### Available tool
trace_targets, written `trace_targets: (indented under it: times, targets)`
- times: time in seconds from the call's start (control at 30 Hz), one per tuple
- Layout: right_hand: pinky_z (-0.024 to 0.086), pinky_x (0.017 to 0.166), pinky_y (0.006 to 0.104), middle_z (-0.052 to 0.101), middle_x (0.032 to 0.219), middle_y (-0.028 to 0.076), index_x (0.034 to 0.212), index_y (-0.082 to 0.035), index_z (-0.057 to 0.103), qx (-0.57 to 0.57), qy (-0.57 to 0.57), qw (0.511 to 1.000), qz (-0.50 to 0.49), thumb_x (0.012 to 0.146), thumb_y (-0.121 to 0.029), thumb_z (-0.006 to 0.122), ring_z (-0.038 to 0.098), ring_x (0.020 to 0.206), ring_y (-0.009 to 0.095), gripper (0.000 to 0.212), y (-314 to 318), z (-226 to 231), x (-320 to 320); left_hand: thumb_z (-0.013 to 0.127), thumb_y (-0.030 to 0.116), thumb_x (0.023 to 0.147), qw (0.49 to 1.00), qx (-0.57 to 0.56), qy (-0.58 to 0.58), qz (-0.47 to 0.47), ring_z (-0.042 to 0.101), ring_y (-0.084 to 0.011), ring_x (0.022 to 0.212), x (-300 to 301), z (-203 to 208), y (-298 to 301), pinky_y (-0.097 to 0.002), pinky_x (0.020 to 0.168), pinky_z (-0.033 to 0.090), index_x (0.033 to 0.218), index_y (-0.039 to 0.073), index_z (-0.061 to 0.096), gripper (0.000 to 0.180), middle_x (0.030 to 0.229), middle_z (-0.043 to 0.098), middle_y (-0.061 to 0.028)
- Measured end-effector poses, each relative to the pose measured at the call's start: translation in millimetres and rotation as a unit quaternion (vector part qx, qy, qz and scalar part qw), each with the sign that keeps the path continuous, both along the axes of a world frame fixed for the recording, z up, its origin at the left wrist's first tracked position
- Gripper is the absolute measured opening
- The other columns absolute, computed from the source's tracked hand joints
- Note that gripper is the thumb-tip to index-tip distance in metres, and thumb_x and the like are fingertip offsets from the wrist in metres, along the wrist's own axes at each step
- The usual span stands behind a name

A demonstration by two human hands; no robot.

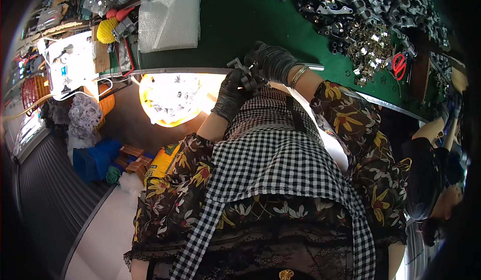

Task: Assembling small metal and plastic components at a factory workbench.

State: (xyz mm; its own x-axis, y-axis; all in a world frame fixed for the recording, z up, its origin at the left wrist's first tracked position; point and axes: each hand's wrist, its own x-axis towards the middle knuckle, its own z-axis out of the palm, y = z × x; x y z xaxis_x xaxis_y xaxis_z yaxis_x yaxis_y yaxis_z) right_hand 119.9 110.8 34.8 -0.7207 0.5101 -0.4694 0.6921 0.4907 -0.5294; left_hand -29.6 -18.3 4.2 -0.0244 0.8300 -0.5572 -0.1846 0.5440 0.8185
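Observation:
In black gloves, both my hands meet at the near edge of the green-topped bench (240, 24). My left hand (229, 97) is closed round the lower left side of a small dark grey metal part (246, 75) with stubby arms. From the upper right, my right hand (273, 62) grips the same part, its fingertips partly hidden behind it. Just right of that glove, a short bright metal rod or tube (314, 67) lies on the bench. The part's exact kind is too small to tell.
At the right are a heap of small brassy pieces (370, 49), grey metal castings (401, 4) and red-handled scissors (399, 65). Bubble-wrap sheets (170, 17) lie at left. Below the bench edge sits a brightly lit orange-rimmed tub (173, 99). Another person (431, 170) is at far right.

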Motion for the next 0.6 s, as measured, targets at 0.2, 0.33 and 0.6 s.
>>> trace_targets:
  times: [0.2, 0.33, 0.6]
  targets:
    - [0.056, 0.071, 0.037, 0.061, 0.106, 0.013, 0.104, -0.013, 0.066, 0.008, 0.02, 0.999, -0.027, 0.077, -0.014, 0.065, 0.067, 0.084, 0.027, 0.027, 1, 5, -4, 0.083, 0.014, 0.066, 0.999, -0.01, 0.039, -0.018, 0.065, -0.0247, 0.093, -1, -1, -1, -0.0366, 0.078, 0.055, 0.106, 0.008, 0.052, 0.051, 0.099, 0.065, -0.0092]
    - [0.056, 0.072, 0.0367, 0.062, 0.106, 0.013, 0.104, -0.013, 0.065, 0.01, 0.02, 0.999, -0.024, 0.078, -0.014, 0.064, 0.067, 0.084, 0.027, 0.026, 2, 7, -4, 0.082, 0.014, 0.068, 0.985, 0.02, 0.145, -0.092, 0.064, -0.0243, 0.092, 0, 11, 3, -0.0369, 0.079, 0.055, 0.107, 0.009, 0.053, 0.049, 0.1, 0.065, -0.0088]
    - [0.056, 0.073, 0.0369, 0.062, 0.108, 0.013, 0.104, -0.013, 0.065, 0.026, 0.07, 0.995, -0.063, 0.08, -0.018, 0.067, 0.066, 0.085, 0.028, 0.025, 2, 9, -1, 0.06, 0.031, 0.085, 0.925, -0.219, -0.234, 0.206, 0.06, -0.0253, 0.094, 4, 8, 10, -0.0461, 0.073, 0.05, 0.103, 0.008, 0.058, 0.029, 0.106, 0.062, -0.0092]
